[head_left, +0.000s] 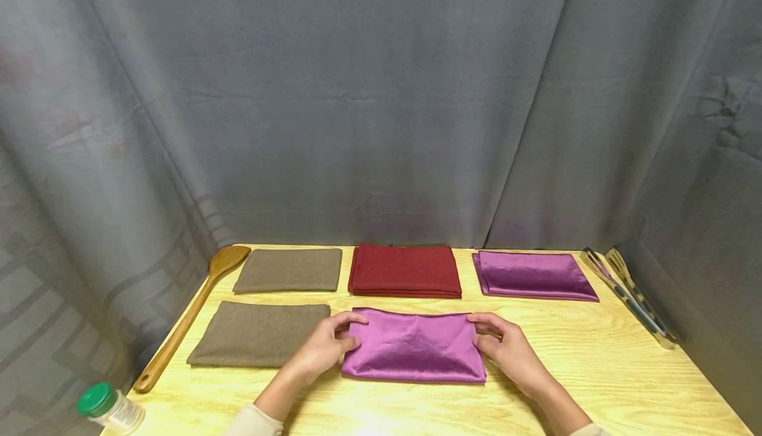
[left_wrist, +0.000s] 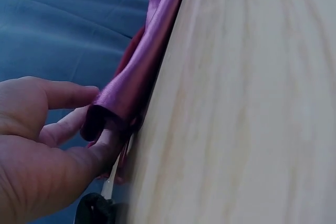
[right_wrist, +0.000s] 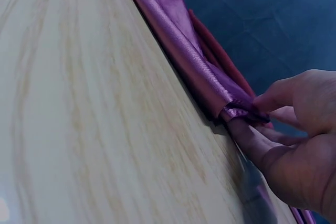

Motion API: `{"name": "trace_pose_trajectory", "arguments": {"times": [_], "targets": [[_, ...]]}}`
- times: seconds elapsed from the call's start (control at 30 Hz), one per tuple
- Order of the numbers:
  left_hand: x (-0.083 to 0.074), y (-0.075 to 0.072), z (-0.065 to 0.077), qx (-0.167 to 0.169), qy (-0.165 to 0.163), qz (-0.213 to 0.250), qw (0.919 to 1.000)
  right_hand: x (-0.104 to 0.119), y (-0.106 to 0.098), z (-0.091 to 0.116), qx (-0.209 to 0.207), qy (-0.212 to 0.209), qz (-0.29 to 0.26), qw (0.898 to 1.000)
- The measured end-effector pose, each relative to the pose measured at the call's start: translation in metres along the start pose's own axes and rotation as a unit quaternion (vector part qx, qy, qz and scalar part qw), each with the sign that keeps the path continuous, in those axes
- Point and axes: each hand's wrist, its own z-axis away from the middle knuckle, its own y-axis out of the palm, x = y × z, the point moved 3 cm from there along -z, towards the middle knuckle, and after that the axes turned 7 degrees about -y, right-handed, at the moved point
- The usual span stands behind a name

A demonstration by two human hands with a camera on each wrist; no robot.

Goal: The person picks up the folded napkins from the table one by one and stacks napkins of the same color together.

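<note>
My left hand (head_left: pixel 321 348) and right hand (head_left: pixel 513 351) pinched 2 ends of the nearer purple satin cloth (head_left: pixel 413 347) on the table (head_left: pixel 595 363); I was squaring its fold (I judged), needing even tension next.

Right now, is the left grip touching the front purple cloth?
Touching. The left wrist view shows it: a fingertip of the left grip meets the end of the front purple cloth, with no gap between.
</note>
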Motion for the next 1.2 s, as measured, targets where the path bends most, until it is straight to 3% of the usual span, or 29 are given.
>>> {"name": "trace_pose_trajectory", "arguments": {"times": [0.23, 0.67, 0.93, 1.2], "targets": [[0.0019, 0.0032, 0.001, 0.022, -0.013, 0.011, 0.9996, -0.002, 0.0009, -0.001, 0.003, 0.016, 0.0, 1.0], [-0.0012, 0.0053, 0.0033, 0.069, 0.002, 0.034, 0.9971, 0.0032, -0.0012, 0.0025, 0.039, -0.017, -0.02, 0.999], [0.0012, 0.0043, 0.0029, 0.064, 0.011, 0.023, 0.9976, -0.0008, 0.0024, 0.0018, 0.029, 0.009, -0.029, 0.999], [0.0017, -0.0004, 0.0016, 0.04, -0.017, 0.027, 0.9987, -0.0036, 0.002, 0.0009, 0.017, 0.028, -0.051, 0.998]]}}
